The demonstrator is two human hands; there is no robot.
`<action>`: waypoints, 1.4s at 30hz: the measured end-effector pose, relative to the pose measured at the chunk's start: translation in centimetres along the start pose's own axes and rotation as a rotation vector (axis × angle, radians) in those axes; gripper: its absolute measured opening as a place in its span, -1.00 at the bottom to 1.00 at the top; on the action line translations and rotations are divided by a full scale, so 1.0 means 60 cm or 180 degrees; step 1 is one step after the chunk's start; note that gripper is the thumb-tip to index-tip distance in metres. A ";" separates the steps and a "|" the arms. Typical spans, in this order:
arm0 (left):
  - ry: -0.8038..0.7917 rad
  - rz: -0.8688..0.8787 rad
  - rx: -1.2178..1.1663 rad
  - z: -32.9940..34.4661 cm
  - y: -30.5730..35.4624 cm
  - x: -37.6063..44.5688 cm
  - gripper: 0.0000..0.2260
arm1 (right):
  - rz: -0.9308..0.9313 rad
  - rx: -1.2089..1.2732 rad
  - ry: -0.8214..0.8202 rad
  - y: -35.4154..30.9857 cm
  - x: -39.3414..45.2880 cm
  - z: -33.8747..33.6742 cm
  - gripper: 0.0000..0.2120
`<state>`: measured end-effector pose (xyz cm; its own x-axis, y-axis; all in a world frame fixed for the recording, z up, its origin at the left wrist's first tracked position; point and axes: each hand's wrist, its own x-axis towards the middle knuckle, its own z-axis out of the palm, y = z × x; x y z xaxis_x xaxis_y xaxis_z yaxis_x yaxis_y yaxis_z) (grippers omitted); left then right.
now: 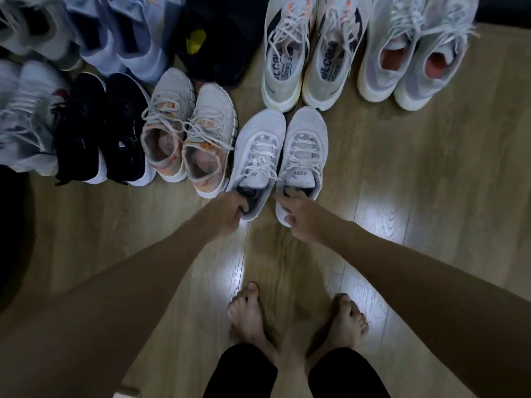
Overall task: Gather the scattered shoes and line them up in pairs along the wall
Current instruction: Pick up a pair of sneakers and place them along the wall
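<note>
White shoes [280,156] at both hands' fingertips.

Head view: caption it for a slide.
Both hands grip the white sneaker pair by the heels beside lined-up shoes.

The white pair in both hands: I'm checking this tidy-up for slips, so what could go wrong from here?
1. Each hand grips only a heel collar: left hand on the left white shoe, right hand on the right white shoe. A push could twist them out of line.
2. The left shoe sits close to the orange-lined pair; sliding it may knock that pair askew.
3. Loose laces could snag.
</note>
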<state>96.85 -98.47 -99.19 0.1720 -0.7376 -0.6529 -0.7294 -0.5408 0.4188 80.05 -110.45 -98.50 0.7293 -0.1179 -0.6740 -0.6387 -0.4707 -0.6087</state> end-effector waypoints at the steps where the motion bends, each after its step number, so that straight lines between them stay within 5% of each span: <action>1: 0.0090 -0.0159 -0.0155 -0.012 0.005 0.004 -0.77 | 0.0044 0.0275 0.0119 -0.013 0.004 -0.008 -0.51; 4: 0.0382 -0.0469 -0.0530 -0.067 0.037 0.021 -0.85 | 0.0129 0.0711 0.0304 -0.049 0.005 -0.033 -0.69; 7: 0.0535 -0.0872 -0.0839 -0.118 0.062 0.041 -0.87 | 0.0462 0.0833 0.0047 -0.068 -0.013 -0.043 -0.60; 11: -0.0353 -0.1659 0.0032 -0.119 0.078 0.024 -0.66 | 0.0691 0.0731 -0.0064 -0.064 -0.020 -0.042 -0.62; 15: -0.0936 -0.2500 -0.1049 -0.059 0.085 -0.007 -0.66 | 0.0837 0.0333 -0.0149 -0.039 -0.014 -0.009 -0.34; 18: -0.0623 -0.2802 -0.2017 -0.006 0.079 0.005 -0.27 | 0.0849 0.0196 -0.0063 -0.013 -0.003 0.028 -0.20; 22: 0.0428 -0.2921 -0.2626 0.045 0.056 0.036 -0.31 | 0.0627 -0.0305 0.0047 0.022 0.018 0.060 -0.36; 25: 0.0873 -0.2768 -0.2434 0.068 0.041 0.050 -0.44 | 0.0256 -0.0952 0.0040 0.037 0.042 0.052 -0.71; 29: 0.1152 -0.2532 -0.2488 0.083 0.035 0.058 -0.48 | 0.0090 -0.1318 0.0014 0.051 0.063 0.033 -0.72; 34: 0.0975 -0.2433 -0.2502 0.082 0.038 0.061 -0.43 | 0.0256 -0.1261 0.0036 0.055 0.069 0.018 -0.68; 39: -0.0416 -0.2588 -0.1967 0.009 0.055 0.048 -0.57 | 0.0502 -0.0151 -0.0085 0.009 0.044 -0.038 -0.81; 42: -0.0149 -0.2288 -0.1614 -0.067 0.087 0.041 -0.65 | 0.0521 0.0106 0.0240 -0.035 0.025 -0.090 -0.77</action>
<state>96.14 -104.73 -96.12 0.4410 -0.1383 -0.8868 -0.0712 -0.9903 0.1191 83.83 -114.37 -96.00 0.6304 -0.2565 -0.7327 -0.7573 -0.4107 -0.5078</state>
